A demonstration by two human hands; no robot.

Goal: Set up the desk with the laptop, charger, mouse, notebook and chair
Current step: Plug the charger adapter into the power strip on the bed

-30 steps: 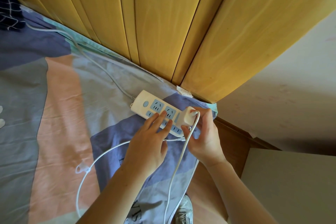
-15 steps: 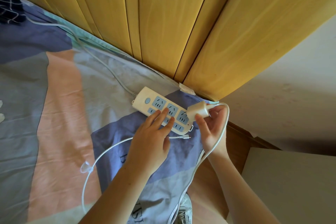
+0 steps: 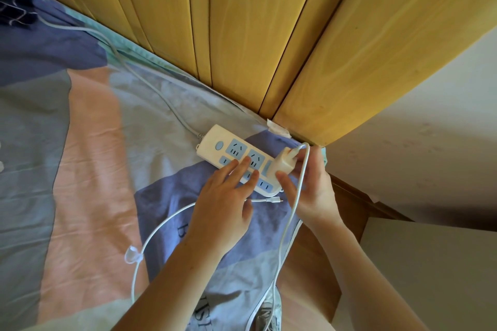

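A white power strip with blue sockets lies on the bed near the wooden headboard. My left hand rests flat on it, fingers spread over the sockets, pinning it down. My right hand grips a white charger plug at the strip's right end; whether its prongs are in a socket is hidden. The charger's white cable runs from the plug over my right hand and down past the bed edge. A second white cable loops on the sheet, its free connector tip lying just below the strip.
The bedsheet has pink, grey and purple patches. The wooden headboard rises behind the strip. A white wall is at right, a pale desk surface at lower right, and wooden floor between bed and desk.
One second ago the charger plug sat on the strip's end; my right hand lifted it off, and now holds it back down against the strip's right end. My left hand stayed put.
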